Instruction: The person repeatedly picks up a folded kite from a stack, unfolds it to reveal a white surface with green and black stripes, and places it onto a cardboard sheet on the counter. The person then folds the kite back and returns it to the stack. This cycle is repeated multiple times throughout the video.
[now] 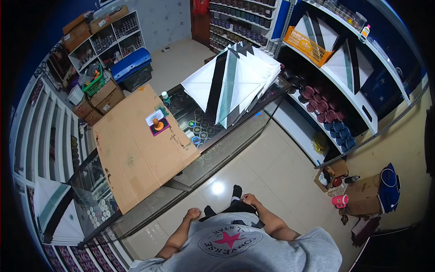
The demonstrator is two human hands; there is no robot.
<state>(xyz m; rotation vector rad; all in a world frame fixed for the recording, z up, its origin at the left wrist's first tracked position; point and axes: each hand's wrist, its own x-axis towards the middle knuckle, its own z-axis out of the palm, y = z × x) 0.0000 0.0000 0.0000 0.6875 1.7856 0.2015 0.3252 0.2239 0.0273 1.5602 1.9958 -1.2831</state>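
My left hand [194,213] hangs in front of my body with its fingers curled; I see nothing in it. Lower than the counter, beside my leg, my right hand [248,198] is also curled, with no object visible. Neither hand touches the glass counter [174,183]. A flat cardboard sheet [136,145] covers much of its top. On the cardboard, a wooden-handled stamp [157,124] stands on an ink pad [164,130] with its white lid open. To the right lies a fanned stack of white paper pieces [253,75] with black and green stripes.
A small green bottle [166,97] stands by the cardboard. Round jars [204,127] show through the glass. At right, shelves [368,109] hold more striped paper, an orange basket [308,47] and stacked dark items. A cardboard box [364,195] sits on the right-hand floor.
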